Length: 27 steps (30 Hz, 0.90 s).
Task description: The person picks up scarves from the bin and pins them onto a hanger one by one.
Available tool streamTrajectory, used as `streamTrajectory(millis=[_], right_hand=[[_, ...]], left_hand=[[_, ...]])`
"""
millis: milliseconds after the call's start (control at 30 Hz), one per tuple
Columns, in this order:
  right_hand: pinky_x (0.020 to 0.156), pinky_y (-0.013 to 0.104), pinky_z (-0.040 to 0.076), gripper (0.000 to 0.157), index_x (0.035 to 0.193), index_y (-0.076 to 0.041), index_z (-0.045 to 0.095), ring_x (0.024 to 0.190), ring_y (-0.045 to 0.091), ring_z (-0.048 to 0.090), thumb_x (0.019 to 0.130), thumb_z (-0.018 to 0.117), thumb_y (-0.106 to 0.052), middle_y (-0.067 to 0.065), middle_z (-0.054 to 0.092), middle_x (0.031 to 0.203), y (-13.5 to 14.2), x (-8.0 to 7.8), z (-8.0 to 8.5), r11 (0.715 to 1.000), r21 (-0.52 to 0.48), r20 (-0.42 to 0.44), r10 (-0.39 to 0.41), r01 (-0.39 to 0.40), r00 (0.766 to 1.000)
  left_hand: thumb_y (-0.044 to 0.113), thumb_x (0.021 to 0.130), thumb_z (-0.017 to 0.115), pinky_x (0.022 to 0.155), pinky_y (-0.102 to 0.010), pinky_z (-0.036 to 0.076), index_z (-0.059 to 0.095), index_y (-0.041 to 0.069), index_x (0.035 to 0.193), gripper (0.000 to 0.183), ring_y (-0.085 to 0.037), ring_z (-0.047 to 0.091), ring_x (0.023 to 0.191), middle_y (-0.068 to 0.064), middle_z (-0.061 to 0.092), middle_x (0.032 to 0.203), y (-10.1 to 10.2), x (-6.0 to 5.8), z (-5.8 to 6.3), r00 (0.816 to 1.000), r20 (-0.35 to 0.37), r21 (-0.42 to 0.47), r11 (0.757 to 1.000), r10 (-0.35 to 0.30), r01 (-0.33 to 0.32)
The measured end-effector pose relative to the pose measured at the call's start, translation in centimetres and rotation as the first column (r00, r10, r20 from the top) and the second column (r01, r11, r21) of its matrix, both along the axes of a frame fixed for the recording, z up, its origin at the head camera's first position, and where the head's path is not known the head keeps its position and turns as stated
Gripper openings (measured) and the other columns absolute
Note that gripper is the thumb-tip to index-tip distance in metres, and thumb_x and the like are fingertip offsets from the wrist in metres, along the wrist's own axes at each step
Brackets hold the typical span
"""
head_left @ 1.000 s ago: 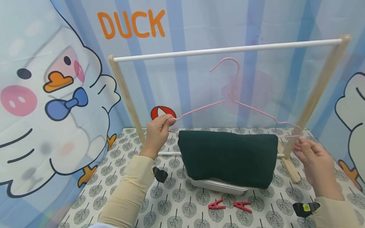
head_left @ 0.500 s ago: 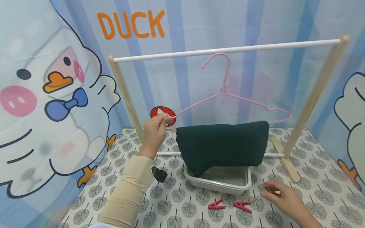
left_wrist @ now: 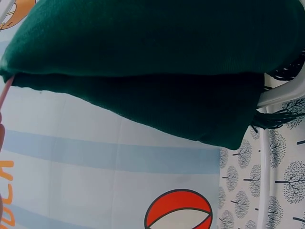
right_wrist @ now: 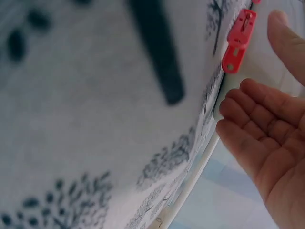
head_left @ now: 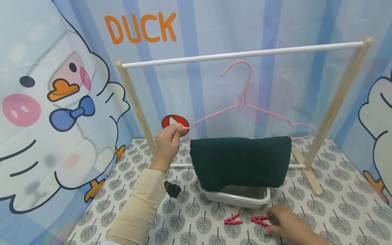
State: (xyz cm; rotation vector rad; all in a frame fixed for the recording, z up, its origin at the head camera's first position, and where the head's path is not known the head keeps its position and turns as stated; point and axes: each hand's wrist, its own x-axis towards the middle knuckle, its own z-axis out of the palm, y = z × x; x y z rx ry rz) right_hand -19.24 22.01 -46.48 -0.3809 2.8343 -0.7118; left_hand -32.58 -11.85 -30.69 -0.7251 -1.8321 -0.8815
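My left hand (head_left: 167, 140) pinches the left corner of a pink wire hanger (head_left: 211, 116), holding it up in front of the rack. A dark green cloth (head_left: 240, 161) is draped over the hanger's bottom bar; its dark fringe (left_wrist: 281, 118) shows in the left wrist view. Near the table's front, my right hand (head_left: 291, 224) reaches toward two red clothespins, thumb and fingers spread around the right clothespin (head_left: 260, 220) without gripping it. The left clothespin (head_left: 233, 219) lies just beside. In the right wrist view the right palm (right_wrist: 281, 157) holds nothing, close to a clothespin (right_wrist: 239, 40).
A white plastic tray (head_left: 245, 200) stands under the hanging cloth. Behind it is a rack with a white top rail (head_left: 214, 58) and wooden posts (head_left: 340, 102). A tree-print cloth (head_left: 190, 231) covers the table, and a duck-print curtain (head_left: 214, 20) hangs behind.
My right hand has let go of the hanger's right end and moved down and left to the clothespins. The hanger and green cloth swung up and left, then sank a little.
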Motion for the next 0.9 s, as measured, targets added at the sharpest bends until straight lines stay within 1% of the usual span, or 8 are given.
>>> streamTrajectory(millis=[100, 167, 233, 333, 400, 467, 733, 900], right_hand=[[0.067, 0.036, 0.043, 0.042, 0.091, -0.009, 0.061, 0.075, 0.015, 0.045, 0.065, 0.081, -0.036, -0.001, 0.052, 0.081, -0.4, -0.1, -0.1, 0.999, 0.016, 0.037, -0.042, 0.041, 0.998], [0.066, 0.037, 0.042, 0.040, 0.089, -0.010, 0.061, 0.074, 0.015, 0.044, 0.065, 0.081, -0.035, -0.001, 0.050, 0.080, -0.5, -0.2, -0.2, 0.999, 0.028, 0.034, -0.043, 0.042, 0.999], [0.065, 0.035, 0.042, 0.037, 0.086, -0.012, 0.060, 0.073, 0.013, 0.044, 0.066, 0.081, -0.034, -0.002, 0.050, 0.078, -0.5, -0.2, -0.4, 0.999, 0.045, 0.000, -0.015, 0.015, 1.000], [0.060, 0.031, 0.039, 0.034, 0.080, -0.014, 0.056, 0.069, 0.010, 0.041, 0.067, 0.079, -0.035, -0.005, 0.047, 0.075, -0.3, -0.2, -0.7, 0.996, 0.063, -0.065, 0.064, -0.060, 0.996], [0.058, 0.029, 0.037, 0.033, 0.077, -0.016, 0.053, 0.067, 0.008, 0.039, 0.068, 0.078, -0.036, -0.006, 0.045, 0.073, -0.3, -0.2, -0.9, 0.992, 0.079, -0.093, 0.109, -0.101, 0.990], [0.056, 0.028, 0.036, 0.033, 0.077, -0.015, 0.053, 0.065, 0.008, 0.038, 0.069, 0.078, -0.034, -0.005, 0.044, 0.073, -0.4, -0.2, -1.0, 0.989, 0.087, -0.095, 0.129, -0.121, 0.987], [0.055, 0.029, 0.038, 0.028, 0.078, -0.013, 0.057, 0.062, 0.007, 0.039, 0.069, 0.078, -0.031, -0.005, 0.045, 0.072, -0.8, 0.0, -1.0, 0.983, 0.150, -0.087, 0.118, -0.104, 0.989], [0.057, 0.029, 0.039, 0.026, 0.078, -0.015, 0.058, 0.063, 0.006, 0.041, 0.071, 0.076, -0.032, -0.007, 0.047, 0.072, -0.6, -0.2, -0.9, 0.987, 0.123, -0.067, 0.116, -0.107, 0.991]], left_hand=[[0.006, 0.082, 0.065, 0.057, -0.031, 0.049, 0.067, 0.001, 0.080, 0.006, -0.020, 0.058, 0.063, -0.010, 0.068, 0.073, -0.1, 0.2, -0.1, 1.000, 0.003, -0.004, 1.000, 0.000, 0.000], [0.005, 0.082, 0.065, 0.057, -0.031, 0.049, 0.068, 0.001, 0.081, 0.006, -0.020, 0.058, 0.062, -0.011, 0.068, 0.074, -0.2, 0.3, -0.2, 1.000, 0.007, -0.004, 1.000, -0.006, 0.006], [0.005, 0.083, 0.065, 0.058, -0.031, 0.050, 0.068, 0.000, 0.081, 0.006, -0.020, 0.060, 0.063, -0.011, 0.069, 0.075, -0.2, 0.3, -0.3, 1.000, 0.007, -0.004, 1.000, -0.019, 0.019], [0.007, 0.085, 0.064, 0.062, -0.030, 0.053, 0.067, -0.001, 0.081, 0.009, -0.021, 0.064, 0.068, -0.012, 0.069, 0.076, 0.0, 0.3, -0.3, 0.999, 0.002, -0.003, 0.999, -0.046, 0.046], [0.007, 0.085, 0.064, 0.063, -0.031, 0.054, 0.067, -0.002, 0.080, 0.010, -0.022, 0.066, 0.069, -0.012, 0.069, 0.077, 0.1, 0.3, -0.3, 0.998, -0.003, -0.003, 0.998, -0.056, 0.056], [0.006, 0.083, 0.064, 0.063, -0.032, 0.054, 0.067, -0.002, 0.081, 0.008, -0.022, 0.066, 0.070, -0.012, 0.069, 0.076, 0.2, 0.4, -0.4, 0.999, -0.003, -0.002, 0.999, -0.054, 0.054], [0.006, 0.083, 0.065, 0.064, -0.033, 0.054, 0.067, -0.001, 0.082, 0.007, -0.022, 0.066, 0.070, -0.012, 0.069, 0.075, 0.2, 0.6, -0.5, 1.000, 0.014, -0.012, 1.000, -0.028, 0.028], [0.007, 0.085, 0.064, 0.063, -0.033, 0.054, 0.067, -0.001, 0.083, 0.009, -0.022, 0.066, 0.069, -0.012, 0.069, 0.075, 0.1, 0.7, -0.5, 1.000, 0.014, -0.013, 1.000, -0.022, 0.022]])
